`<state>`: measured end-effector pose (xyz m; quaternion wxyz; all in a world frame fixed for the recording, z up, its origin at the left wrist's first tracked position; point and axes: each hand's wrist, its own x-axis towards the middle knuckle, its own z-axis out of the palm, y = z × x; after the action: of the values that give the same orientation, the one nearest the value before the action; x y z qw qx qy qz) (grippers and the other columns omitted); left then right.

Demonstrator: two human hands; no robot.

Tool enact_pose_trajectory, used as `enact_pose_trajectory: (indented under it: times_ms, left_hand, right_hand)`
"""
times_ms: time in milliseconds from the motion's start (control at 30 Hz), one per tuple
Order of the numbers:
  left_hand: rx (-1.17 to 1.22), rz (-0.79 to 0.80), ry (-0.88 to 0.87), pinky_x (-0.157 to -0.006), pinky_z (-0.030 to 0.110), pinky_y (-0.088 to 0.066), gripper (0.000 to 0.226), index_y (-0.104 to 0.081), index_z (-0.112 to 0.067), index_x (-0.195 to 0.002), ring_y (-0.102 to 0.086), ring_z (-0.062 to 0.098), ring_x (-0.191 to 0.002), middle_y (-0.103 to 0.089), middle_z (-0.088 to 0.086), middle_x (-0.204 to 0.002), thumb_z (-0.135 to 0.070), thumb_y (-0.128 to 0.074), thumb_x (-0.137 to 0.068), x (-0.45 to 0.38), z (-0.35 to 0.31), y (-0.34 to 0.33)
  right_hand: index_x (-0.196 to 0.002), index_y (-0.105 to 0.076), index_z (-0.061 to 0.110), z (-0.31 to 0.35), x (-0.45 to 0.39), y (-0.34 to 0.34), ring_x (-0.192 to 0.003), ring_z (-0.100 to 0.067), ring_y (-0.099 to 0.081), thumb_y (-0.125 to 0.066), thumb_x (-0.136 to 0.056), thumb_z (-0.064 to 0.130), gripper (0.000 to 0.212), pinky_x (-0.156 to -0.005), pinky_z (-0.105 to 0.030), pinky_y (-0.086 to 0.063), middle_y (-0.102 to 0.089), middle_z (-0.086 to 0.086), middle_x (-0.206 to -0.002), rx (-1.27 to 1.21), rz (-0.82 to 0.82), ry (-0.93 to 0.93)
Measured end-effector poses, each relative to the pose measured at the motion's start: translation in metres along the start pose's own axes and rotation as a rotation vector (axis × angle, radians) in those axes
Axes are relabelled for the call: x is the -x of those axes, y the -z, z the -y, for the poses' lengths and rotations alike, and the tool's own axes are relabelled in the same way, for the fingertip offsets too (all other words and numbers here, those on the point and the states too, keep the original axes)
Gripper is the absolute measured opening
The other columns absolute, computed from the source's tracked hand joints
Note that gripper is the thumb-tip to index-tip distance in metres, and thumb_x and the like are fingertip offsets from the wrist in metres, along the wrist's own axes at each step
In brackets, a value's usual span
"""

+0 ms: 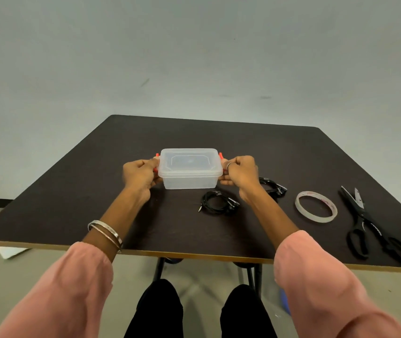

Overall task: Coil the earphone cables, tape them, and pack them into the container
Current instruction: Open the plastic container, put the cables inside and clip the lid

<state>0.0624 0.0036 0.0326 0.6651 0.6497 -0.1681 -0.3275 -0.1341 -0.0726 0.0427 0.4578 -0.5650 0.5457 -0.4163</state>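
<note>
Pink sleeves (pixel 67 289) nearest. Box (pixel 189 176) gripped between left hand (pixel 139 175) and right hand (pixel 240 173), fingers curled on red clips (pixel 220 156). Judged light, stiff, slippery. Coiled earphones (pixel 219 202) just behind right fingers; best pinched across coil.

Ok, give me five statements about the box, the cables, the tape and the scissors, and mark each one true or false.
1. Both hands grip the container at its ends, left hand and right hand. True.
2. The lid is off. False: it sits on the container.
3. The coiled earphones lie inside the container. False: they lie on the table.
4. The tape roll lies between a second earphone bundle and the scissors. True.
5. The scissors are in the right hand. False: they lie on the table.
</note>
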Motion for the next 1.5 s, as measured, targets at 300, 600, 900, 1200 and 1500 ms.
enact_pose_trajectory:
  times_ms: [300,600,900,1200,1500]
  left_hand:
    - [-0.146,-0.099,0.015,-0.065,0.035,-0.06,0.035,-0.062,-0.003,-0.108,-0.069,0.022,-0.08,-0.067,0.009,-0.106,-0.031,-0.069,-0.087,-0.009,0.0,0.001]
    - [-0.425,-0.082,-0.215,-0.073,0.025,-0.042,0.024,-0.072,-0.005,-0.104,-0.055,0.015,-0.086,-0.067,0.009,-0.111,-0.024,-0.062,-0.093,0.014,-0.012,-0.011]
    - [-0.308,-0.088,-0.207,-0.067,0.021,-0.044,0.021,-0.071,-0.006,-0.108,-0.057,0.012,-0.081,-0.068,0.008,-0.113,-0.011,-0.068,-0.088,0.02,-0.024,-0.019]
    - [-0.143,-0.045,-0.255,-0.066,0.03,-0.046,0.035,-0.068,-0.013,-0.081,-0.05,0.013,-0.068,-0.061,-0.001,-0.078,-0.045,-0.058,-0.092,0.017,-0.045,0.0]
    - [0.126,0.009,-0.043,-0.056,0.031,-0.057,0.017,-0.064,-0.005,-0.093,-0.07,0.016,-0.063,-0.071,0.007,-0.079,-0.02,-0.07,-0.087,0.011,-0.051,0.067]
  right_hand:
    - [-0.086,-0.062,-0.004,-0.002,-0.011,-0.003,-0.076,-0.023,-0.068,-0.053,-0.092,0.006,0.015,-0.071,-0.034,-0.057,-0.069,-0.014,-0.091,0.18,-0.093,0.104]
    - [-0.087,-0.066,-0.015,0.011,-0.002,-0.005,-0.099,-0.023,-0.065,-0.064,-0.091,0.018,0.033,-0.083,-0.035,-0.05,-0.069,-0.026,-0.098,0.327,0.011,0.237]
    - [-0.079,-0.064,-0.01,0.021,-0.008,0.001,-0.064,-0.016,-0.052,-0.073,-0.079,0.003,0.016,-0.066,-0.029,-0.045,-0.061,-0.014,-0.077,-0.043,-0.028,0.014]
    - [-0.091,-0.066,0.006,0.045,0.023,0.006,-0.073,-0.012,-0.063,-0.069,-0.08,-0.006,0.017,-0.062,-0.02,-0.053,-0.065,-0.003,-0.079,-0.352,0.193,0.326]
    - [-0.085,-0.073,0.004,0.018,0.064,-0.06,-0.077,-0.025,-0.065,-0.074,-0.073,0.001,0.011,-0.073,-0.03,-0.049,-0.072,-0.007,-0.083,0.307,0.188,1.275]
